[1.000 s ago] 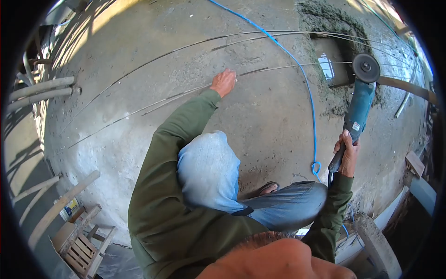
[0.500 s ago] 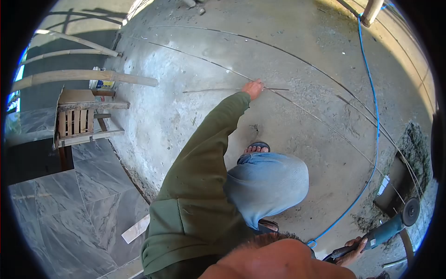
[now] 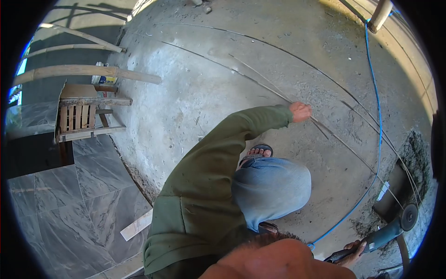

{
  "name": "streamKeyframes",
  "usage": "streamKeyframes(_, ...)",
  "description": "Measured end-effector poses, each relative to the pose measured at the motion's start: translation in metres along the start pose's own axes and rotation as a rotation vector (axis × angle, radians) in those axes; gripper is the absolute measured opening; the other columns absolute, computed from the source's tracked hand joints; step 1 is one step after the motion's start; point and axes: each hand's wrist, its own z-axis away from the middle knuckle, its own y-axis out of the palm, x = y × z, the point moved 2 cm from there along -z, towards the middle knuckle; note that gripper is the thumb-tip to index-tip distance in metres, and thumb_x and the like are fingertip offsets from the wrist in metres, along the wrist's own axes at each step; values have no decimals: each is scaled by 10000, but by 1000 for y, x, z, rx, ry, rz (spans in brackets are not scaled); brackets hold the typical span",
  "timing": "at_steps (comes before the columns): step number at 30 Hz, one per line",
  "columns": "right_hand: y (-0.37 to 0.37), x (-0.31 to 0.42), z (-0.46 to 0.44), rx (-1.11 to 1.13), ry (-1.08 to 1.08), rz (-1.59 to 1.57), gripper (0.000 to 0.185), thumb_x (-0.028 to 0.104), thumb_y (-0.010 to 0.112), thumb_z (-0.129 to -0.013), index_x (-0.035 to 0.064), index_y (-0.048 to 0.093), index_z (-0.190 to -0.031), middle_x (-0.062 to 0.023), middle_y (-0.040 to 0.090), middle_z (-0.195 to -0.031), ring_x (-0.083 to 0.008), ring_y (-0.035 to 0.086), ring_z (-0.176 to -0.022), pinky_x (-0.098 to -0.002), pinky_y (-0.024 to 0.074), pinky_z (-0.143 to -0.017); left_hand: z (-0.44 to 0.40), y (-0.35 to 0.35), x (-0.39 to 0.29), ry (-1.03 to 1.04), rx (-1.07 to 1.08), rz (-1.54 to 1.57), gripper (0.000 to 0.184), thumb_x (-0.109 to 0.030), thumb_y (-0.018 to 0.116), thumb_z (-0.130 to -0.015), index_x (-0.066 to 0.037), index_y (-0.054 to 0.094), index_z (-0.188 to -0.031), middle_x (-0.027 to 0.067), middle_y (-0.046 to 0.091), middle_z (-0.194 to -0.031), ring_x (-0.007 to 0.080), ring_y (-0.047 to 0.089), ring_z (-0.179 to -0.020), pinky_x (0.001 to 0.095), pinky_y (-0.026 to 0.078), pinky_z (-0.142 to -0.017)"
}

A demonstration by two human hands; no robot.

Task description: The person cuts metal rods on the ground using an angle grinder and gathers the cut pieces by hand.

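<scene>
My left hand (image 3: 300, 112), at the end of a green sleeve, is closed round a long thin metal rod (image 3: 223, 68) and a shorter thin rod (image 3: 253, 69) that crosses it at a narrow angle. The long rod runs across the concrete floor towards the lower right. Low at the right, my right hand (image 3: 357, 255) grips the handle of a teal angle grinder (image 3: 386, 234). Its dark round disc (image 3: 409, 217) is close to the rod's lower end; whether they touch, I cannot tell.
Another long rod (image 3: 297, 57) curves over the floor. A blue hose or cable (image 3: 377, 111) lies along the right side, near a cement-edged pit (image 3: 388, 193). Leftward are a wooden stand (image 3: 76, 117), bamboo poles (image 3: 93, 70), a bucket (image 3: 104, 80) and grey tiles (image 3: 51, 195).
My left hand has moved right and closer along the long rod. The short rod has swung to lie nearer in line with it. The grinder has stayed about where it was.
</scene>
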Motion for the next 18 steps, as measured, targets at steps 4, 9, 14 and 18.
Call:
streamKeyframes(4,33,20,7,-56,-48,-6,294,342,644,-909,89,506,-850,16,447,-659,-57,402,-525,-218,293,-474,-83,-18,-156,224,-56,167,136,-115,568,-781,-5,585,-860,175,593,-885,331,660,-758,454,531,-603)
streamKeyframes(9,34,17,14,-32,-67,69,325,376,623,-913,86,506,-827,12,437,-622,-73,406,-523,-235,299,-476,-75,-44,-117,48,41,78,189,-148,579,-801,-4,618,-916,204,588,-958,351,655,-798,459,537,-651)
streamKeyframes(14,25,13,10,-36,-18,63,327,372,628,-909,86,499,-816,11,437,-615,-79,426,-509,-236,322,-468,8,-72,23,-303,66,-74,157,-125,539,-833,-22,633,-904,189,607,-991,365,665,-828,454,552,-694)
streamKeyframes(18,24,9,4,2,-1,7,319,347,649,-899,66,505,-849,-13,473,-634,-98,488,-520,-228,372,-455,81,-63,120,-505,125,-162,182,-173,540,-884,-61,601,-1014,193,566,-1118,374,652,-886,470,540,-747)
